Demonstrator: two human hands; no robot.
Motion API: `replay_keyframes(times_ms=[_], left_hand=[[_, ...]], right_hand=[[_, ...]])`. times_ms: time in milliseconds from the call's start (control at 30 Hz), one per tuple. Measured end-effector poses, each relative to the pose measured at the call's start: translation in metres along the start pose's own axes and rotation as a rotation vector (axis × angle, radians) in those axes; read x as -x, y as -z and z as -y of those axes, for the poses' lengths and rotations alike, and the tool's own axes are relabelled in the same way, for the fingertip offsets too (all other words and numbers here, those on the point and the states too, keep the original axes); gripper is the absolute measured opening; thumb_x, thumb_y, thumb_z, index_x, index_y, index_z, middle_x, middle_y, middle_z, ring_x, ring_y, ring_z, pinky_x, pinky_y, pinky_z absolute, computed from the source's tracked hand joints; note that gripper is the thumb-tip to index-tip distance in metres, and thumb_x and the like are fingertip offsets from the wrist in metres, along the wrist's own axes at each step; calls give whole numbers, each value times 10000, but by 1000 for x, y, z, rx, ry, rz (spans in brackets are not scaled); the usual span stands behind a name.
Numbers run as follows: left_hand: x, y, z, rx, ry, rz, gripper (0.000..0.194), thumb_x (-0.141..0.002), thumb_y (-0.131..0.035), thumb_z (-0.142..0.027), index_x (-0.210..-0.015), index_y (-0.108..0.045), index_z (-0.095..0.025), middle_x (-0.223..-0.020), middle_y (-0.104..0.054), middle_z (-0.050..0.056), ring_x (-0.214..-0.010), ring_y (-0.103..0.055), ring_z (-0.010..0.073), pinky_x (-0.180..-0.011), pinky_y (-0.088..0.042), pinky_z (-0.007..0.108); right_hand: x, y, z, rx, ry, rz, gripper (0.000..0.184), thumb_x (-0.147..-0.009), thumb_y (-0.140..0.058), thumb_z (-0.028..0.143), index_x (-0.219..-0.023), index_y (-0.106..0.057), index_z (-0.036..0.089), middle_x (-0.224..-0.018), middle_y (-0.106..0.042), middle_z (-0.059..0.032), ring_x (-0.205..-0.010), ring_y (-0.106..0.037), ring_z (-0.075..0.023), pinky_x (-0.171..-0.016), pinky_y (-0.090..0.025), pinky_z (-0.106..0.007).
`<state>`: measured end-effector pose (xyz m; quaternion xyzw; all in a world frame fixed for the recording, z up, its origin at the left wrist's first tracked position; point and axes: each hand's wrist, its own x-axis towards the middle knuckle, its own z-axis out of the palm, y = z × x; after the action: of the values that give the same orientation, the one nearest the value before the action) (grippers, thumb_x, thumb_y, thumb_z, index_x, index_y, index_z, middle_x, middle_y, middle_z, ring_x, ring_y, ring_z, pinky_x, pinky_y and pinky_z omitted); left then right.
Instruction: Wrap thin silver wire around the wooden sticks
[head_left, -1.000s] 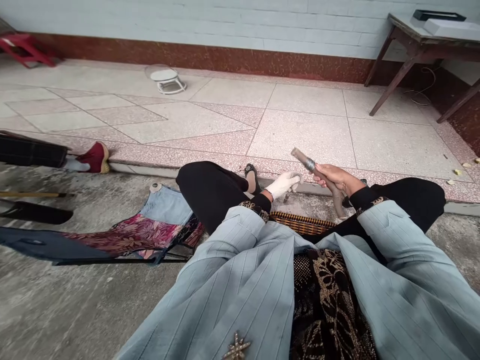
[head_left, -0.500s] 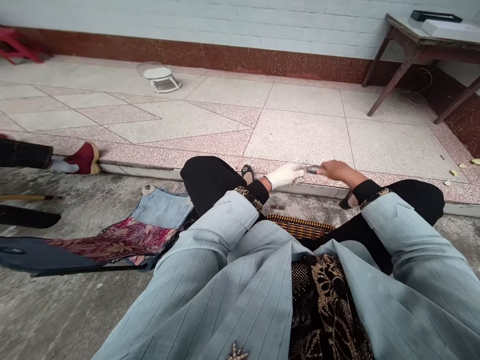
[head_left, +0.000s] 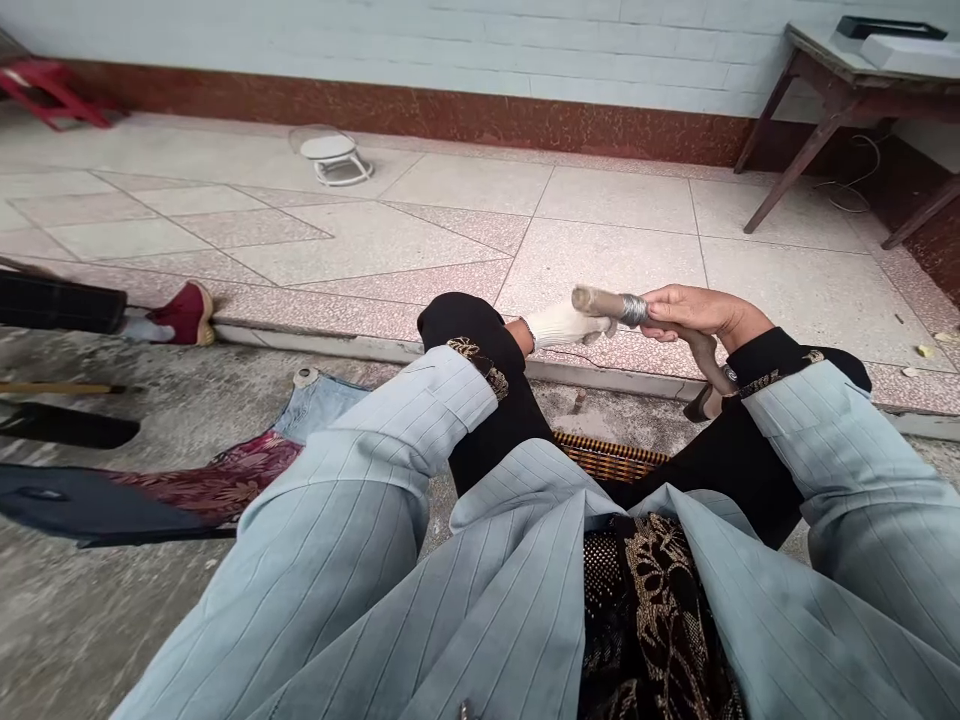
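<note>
My right hand [head_left: 694,312], bare, grips a wooden stick [head_left: 598,302] near a band of silvery wire [head_left: 634,310] wound around it. The stick's blunt end points left, and beyond my fingers a bent wooden length [head_left: 703,352] runs down toward my right knee. My left hand [head_left: 566,327], in a white knitted glove, is closed just below the stick's blunt end, close to the wire band. A thin dark strand shows beneath the glove. What the gloved fingers hold is hidden.
A woven seat edge [head_left: 611,458] shows between my knees. To the left lie a denim and floral cloth [head_left: 255,470] and a dark blade-like thing [head_left: 71,425]. Another person's red shoe [head_left: 187,312] rests by the step. A white stool [head_left: 334,155] and wooden table [head_left: 817,70] stand behind.
The stick has come up and turned, so its blunt end and wire band now show. My right hand has risen with it. My gloved hand stays nearly in place, and my left knee has shifted right.
</note>
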<state>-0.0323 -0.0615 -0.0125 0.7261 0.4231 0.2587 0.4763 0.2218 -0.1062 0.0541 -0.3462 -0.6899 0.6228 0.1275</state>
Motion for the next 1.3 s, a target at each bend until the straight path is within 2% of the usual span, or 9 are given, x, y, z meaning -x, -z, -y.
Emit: replay_keyframes(times_ms=[133,267,367,567,733,867,967,1133,1300], left_hand=[[-9,6,1,-84,2,-80,207,-869,-579,-303,-776,-714,-178,-557,-571,39,-646,-612,177,-575,-425,284],[-16,-2,-11,-240,-55,76,100,-811,-628,-180,-774,-708,-131,-526,-557,-6,-516,-512,104,-534,-342,241],[-19,-8,-19,-295,-85,148,128,-835,-577,-117,-752,-675,-129,-510,-536,-17,-455,-457,82,-508,-302,236],[-21,-13,-9,36,-24,181,159,-927,-492,-165,-858,-633,-139,-575,-517,-21,-481,-490,75,-500,-361,208],[-19,-20,1,134,4,259,129,-892,-608,-238,-909,-667,-125,-649,-605,22,-532,-521,82,-518,-390,207],[-20,-20,7,193,77,124,68,-845,-648,-191,-866,-687,-139,-631,-620,36,-576,-575,122,-551,-430,237],[-24,-18,16,267,115,-5,51,-838,-625,-148,-832,-676,-148,-578,-586,27,-609,-611,150,-581,-455,253],[-30,-17,33,286,170,-30,60,-827,-608,-134,-806,-665,-142,-546,-561,24,-598,-599,160,-596,-454,276],[-37,-16,41,271,220,-32,80,-817,-608,-177,-791,-683,-164,-546,-580,31,-627,-595,166,-599,-443,269]], right_hand=[[1,9,-9,114,-111,216,420,-886,-638,553,-779,-601,149,-633,-496,7,-538,-409,-82,-540,-361,-239],[-12,8,-37,338,-295,326,408,-822,-720,523,-673,-611,160,-542,-481,20,-509,-391,-89,-524,-318,-240],[-23,8,-56,581,-375,172,331,-820,-740,456,-678,-648,171,-521,-494,12,-505,-397,-107,-517,-289,-253],[-38,15,-71,956,-384,-432,299,-847,-718,454,-783,-654,169,-745,-609,-97,-676,-522,-186,-587,-305,-301],[-40,18,-66,561,-349,-631,337,-953,-553,487,-892,-604,160,-739,-567,-88,-613,-486,-164,-557,-330,-294],[-31,15,-51,5,-166,-556,368,-995,-452,511,-932,-564,166,-683,-480,-26,-503,-380,-107,-491,-303,-263],[-23,11,-43,-157,-117,-486,374,-980,-481,527,-931,-562,166,-668,-443,-5,-493,-356,-92,-476,-292,-247],[-12,9,-40,-199,-69,-345,394,-963,-507,551,-939,-567,162,-661,-443,9,-496,-348,-81,-464,-288,-226],[-4,10,-46,3,-132,102,460,-857,-634,618,-839,-576,162,-662,-491,9,-535,-409,-86,-510,-341,-230]])
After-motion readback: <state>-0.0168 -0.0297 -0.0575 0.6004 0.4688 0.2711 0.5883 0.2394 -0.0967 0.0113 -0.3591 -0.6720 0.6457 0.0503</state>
